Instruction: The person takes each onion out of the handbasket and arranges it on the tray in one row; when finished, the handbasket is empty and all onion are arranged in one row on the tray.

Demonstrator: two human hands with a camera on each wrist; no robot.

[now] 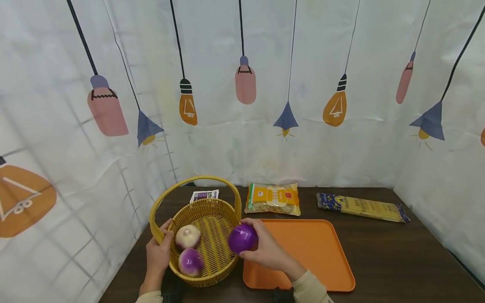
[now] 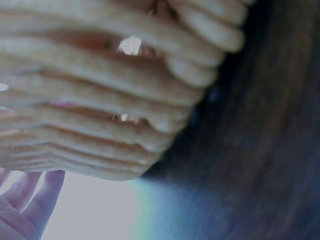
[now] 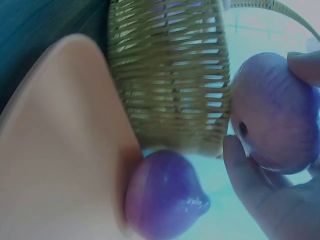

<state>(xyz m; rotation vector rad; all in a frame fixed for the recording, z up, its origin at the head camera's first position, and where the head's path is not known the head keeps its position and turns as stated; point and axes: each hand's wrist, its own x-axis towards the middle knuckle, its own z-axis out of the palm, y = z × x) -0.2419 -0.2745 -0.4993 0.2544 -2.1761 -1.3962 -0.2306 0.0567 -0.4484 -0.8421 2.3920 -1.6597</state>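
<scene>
A yellow woven basket [image 1: 214, 277] with a tall hoop handle stands tilted at the left of the table. My left hand [image 1: 158, 256] grips its left side near the handle's foot; in the left wrist view, the weave fills much of the picture. Two purple-and-white onions [image 1: 191, 261] lie inside. My right hand [image 1: 265, 248] holds another purple onion [image 1: 242, 238] by the basket's right rim, thumb and fingers around it. In the right wrist view, one more onion [image 3: 165, 195] sits on the orange tray [image 1: 310, 244]; the head view does not show it.
Behind the tray lies a yellow-and-orange bag of food [image 1: 273, 198]. A long blue-and-yellow packet [image 1: 363, 207] is at the back right. A white-and-purple packet [image 1: 204, 195] lies behind the basket. A patterned curtain [image 1: 227, 147] encloses the dark table [image 1: 379, 261].
</scene>
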